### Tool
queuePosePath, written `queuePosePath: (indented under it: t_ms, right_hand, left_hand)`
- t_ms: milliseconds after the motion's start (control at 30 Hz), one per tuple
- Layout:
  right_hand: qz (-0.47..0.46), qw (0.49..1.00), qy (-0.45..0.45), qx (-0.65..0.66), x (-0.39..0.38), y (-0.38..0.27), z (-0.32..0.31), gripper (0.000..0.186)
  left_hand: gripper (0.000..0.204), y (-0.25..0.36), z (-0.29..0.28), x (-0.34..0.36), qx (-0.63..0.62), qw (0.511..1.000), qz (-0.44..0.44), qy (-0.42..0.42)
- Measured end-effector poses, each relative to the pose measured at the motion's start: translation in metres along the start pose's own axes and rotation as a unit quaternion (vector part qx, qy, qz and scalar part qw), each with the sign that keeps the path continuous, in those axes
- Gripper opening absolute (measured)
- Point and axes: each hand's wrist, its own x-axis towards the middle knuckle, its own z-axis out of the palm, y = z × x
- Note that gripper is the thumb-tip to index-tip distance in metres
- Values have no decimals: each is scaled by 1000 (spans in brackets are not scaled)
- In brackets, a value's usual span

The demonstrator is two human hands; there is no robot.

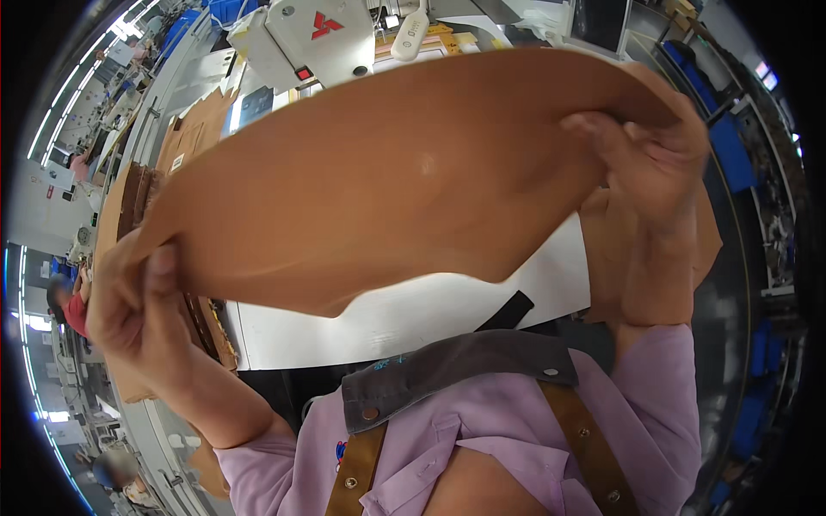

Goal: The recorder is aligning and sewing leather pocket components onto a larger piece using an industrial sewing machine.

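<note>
A large brown sheet that looks like leather [379,181] is stretched out in the air between my two hands, its near edge notched. My left hand [142,301] pinches its left end, thumb on the near face. At the right end my right hand [650,159] grips the sheet, thumb on top and the other fingers partly hidden behind it. Beneath the sheet lies a white work surface [413,322], largely covered from view.
A white sewing machine head [318,43] stands beyond the sheet. Brown cardboard [198,138] sits at the left, and more brown pieces [607,249] lie at the right. A black strip [508,310] rests on the white surface. Other people [73,301] are far left.
</note>
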Motion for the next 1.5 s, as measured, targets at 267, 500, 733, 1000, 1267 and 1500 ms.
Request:
queuePosePath:
  t_ms: [267, 500, 733, 1000, 1267, 1500]
  right_hand:
    - [-113, 976, -10, -186, 9, 3, -14, 21]
    - [212, 958, -107, -162, -14, 146, 27, 40]
    - [172, 954, -99, -225, -33, 216, 49, 39]
    - [257, 937, -98, -214, -17, 237, 47, 28]
    - [339, 914, -108, -194, 0, 254, 47, 25]
    - [345, 901, -124, -231, 19, 279, 45, 25]
  left_hand:
    - [20, -16, 48, 9, 138, 977, 138, 87]
    - [12, -108, 140, -6, 140, 976, -76, -148]
    - [22, -175, 199, -13, 42, 956, -222, -189]
    - [22, -222, 209, 2, 59, 959, -217, -174]
    - [25, -252, 219, 16, 159, 946, -182, -218]
    - [29, -280, 237, 39, 160, 924, -268, -220]
